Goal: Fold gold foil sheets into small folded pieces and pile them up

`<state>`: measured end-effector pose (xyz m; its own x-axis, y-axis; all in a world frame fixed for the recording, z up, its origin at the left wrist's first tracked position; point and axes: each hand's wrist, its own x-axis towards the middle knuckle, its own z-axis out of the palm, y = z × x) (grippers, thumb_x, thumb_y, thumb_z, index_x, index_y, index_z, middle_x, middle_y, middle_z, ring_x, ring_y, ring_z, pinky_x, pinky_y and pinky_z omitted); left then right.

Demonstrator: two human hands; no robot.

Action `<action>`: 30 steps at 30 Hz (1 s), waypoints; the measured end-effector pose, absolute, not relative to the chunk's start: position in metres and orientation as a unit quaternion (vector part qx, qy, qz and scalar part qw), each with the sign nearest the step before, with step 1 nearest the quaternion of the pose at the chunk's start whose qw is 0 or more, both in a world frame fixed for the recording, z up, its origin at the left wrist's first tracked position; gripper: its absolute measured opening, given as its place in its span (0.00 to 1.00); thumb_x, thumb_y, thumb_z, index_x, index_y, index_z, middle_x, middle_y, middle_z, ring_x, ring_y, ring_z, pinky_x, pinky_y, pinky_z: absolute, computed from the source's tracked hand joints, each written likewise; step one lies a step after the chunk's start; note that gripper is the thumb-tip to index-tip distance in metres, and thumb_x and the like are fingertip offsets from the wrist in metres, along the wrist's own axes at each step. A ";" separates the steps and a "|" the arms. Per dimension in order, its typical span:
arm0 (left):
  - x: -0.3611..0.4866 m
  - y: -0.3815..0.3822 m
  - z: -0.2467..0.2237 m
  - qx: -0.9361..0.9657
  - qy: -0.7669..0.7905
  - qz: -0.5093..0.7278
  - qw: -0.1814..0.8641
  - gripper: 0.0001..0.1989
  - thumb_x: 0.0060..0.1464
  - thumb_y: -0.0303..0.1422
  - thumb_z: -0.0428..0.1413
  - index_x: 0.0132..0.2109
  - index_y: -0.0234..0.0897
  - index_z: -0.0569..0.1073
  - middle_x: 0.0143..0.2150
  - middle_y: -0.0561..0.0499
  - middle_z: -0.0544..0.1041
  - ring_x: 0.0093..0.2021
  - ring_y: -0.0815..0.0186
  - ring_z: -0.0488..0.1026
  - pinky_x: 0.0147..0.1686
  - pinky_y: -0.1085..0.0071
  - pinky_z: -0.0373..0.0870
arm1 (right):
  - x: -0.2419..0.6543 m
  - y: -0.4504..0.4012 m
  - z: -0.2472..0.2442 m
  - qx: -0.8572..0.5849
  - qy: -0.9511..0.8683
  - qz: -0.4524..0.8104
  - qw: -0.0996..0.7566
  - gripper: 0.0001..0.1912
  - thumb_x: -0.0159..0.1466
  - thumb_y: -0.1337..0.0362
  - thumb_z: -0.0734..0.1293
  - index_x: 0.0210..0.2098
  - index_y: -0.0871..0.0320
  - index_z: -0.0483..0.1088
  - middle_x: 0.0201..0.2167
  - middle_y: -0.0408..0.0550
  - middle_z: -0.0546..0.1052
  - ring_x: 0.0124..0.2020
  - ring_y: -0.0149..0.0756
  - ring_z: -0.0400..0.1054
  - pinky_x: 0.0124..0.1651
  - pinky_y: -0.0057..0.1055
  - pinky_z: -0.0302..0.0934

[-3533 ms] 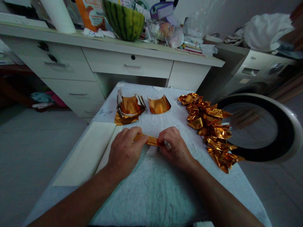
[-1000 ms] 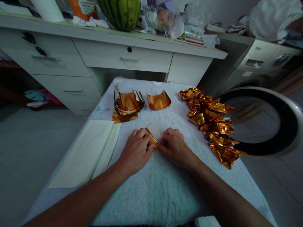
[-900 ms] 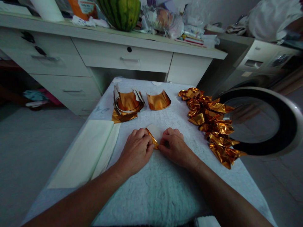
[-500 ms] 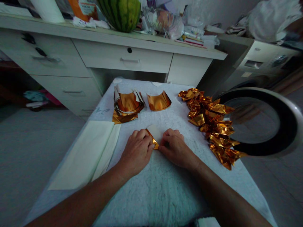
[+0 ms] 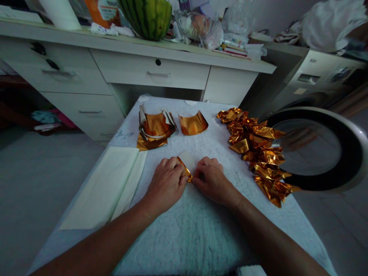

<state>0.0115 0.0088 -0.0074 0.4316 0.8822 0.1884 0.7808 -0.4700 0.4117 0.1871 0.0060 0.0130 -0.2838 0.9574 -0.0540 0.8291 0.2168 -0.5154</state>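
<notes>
1. Left hand grasps, as far as my feed shows, the small white-backed gold foil sheet; right hand touches its right side, fingers bent, though I cannot tell whether it pinches or merely presses.
2. That sheet lies between both sets of fingertips, above the pale blue cloth-covered table.
3. I judge the step to be folding; the next move calls for steady left fingers and a well-aligned near corner.
4. Its gold strip's long axis slants from beyond the left fingers nearer and rightward, its tip pointing between the thumbs.
5. Beyond the hands I see a curled stack of gold sheets.
</notes>
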 end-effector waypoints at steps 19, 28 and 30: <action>0.011 0.010 -0.007 0.830 0.500 0.198 0.146 0.04 0.57 0.29 0.55 0.32 0.38 0.70 0.40 0.47 0.69 0.42 0.57 0.65 0.42 0.59 0.66 | 0.188 0.006 0.014 -0.579 -0.769 0.235 0.135 0.08 0.62 0.67 0.68 0.26 0.59 0.71 0.38 0.47 0.70 0.42 0.38 0.58 0.45 0.37 0.53; 0.009 0.009 -0.007 0.830 0.495 0.207 0.153 0.06 0.57 0.28 0.54 0.31 0.38 0.70 0.40 0.48 0.70 0.42 0.58 0.65 0.43 0.59 0.66 | 0.186 0.005 0.015 -0.587 -0.766 0.221 0.139 0.09 0.63 0.66 0.66 0.26 0.59 0.71 0.37 0.48 0.70 0.42 0.39 0.58 0.45 0.38 0.52; 0.009 0.009 -0.007 0.829 0.495 0.208 0.156 0.06 0.57 0.28 0.54 0.31 0.38 0.70 0.40 0.47 0.70 0.42 0.58 0.65 0.43 0.59 0.66 | 0.186 0.004 0.015 -0.588 -0.766 0.218 0.139 0.09 0.63 0.66 0.66 0.26 0.59 0.71 0.38 0.48 0.70 0.42 0.39 0.58 0.45 0.38 0.52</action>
